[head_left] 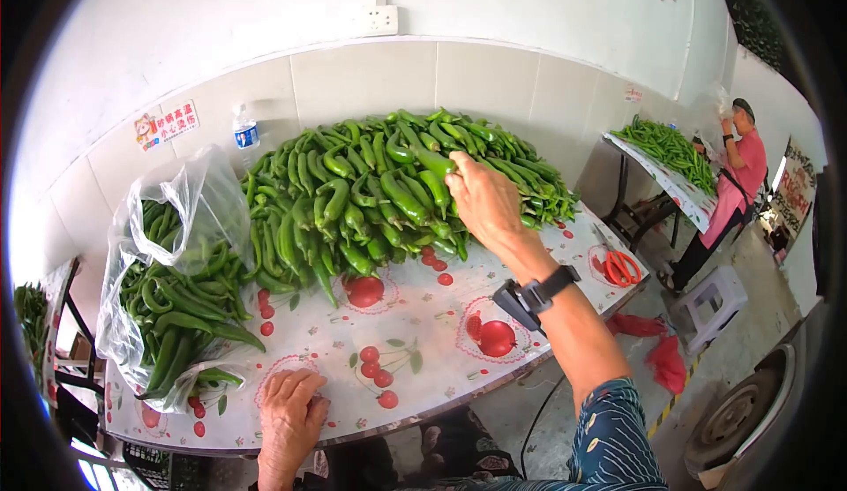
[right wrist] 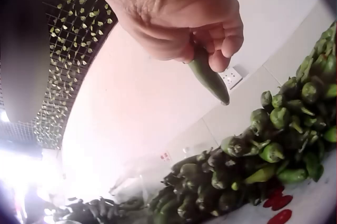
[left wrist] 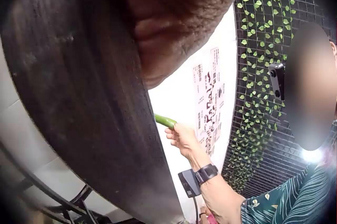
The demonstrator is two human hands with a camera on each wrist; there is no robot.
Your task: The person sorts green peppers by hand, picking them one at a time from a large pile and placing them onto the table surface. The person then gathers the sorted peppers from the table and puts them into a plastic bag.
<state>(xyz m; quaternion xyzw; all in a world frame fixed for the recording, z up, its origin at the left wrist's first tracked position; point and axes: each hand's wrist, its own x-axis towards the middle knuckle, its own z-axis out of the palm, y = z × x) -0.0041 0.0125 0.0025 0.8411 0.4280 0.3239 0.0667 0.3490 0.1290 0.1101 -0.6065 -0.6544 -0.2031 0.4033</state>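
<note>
The right hand (head_left: 485,200) has its fingers closed round one green pepper (right wrist: 209,79), pinched near one end, with the other end sticking out free. The pepper is held up over the near side of the pile (head_left: 304,169) on the table (head_left: 423,314). The left hand (head_left: 291,412) lies palm down near the table's front edge, fingers relaxed and holding nothing.

The pepper looks light, likely hollow, so a pinch of thumb and fingers should carry it easily. Its wall seems firm but thin: it should give little under a gentle grip, yet a hard squeeze could crack or bruise it. The skin is smooth and glossy and may slide, more so towards the narrowing tip. The best hold is probably round the thicker part just below the stem, where the fingers can wrap; the stem itself could snap if it took a sharp tug. Curved peppers in the pile lie across one another, so lifting one straight up should disturb its neighbours less than dragging it sideways.
</note>
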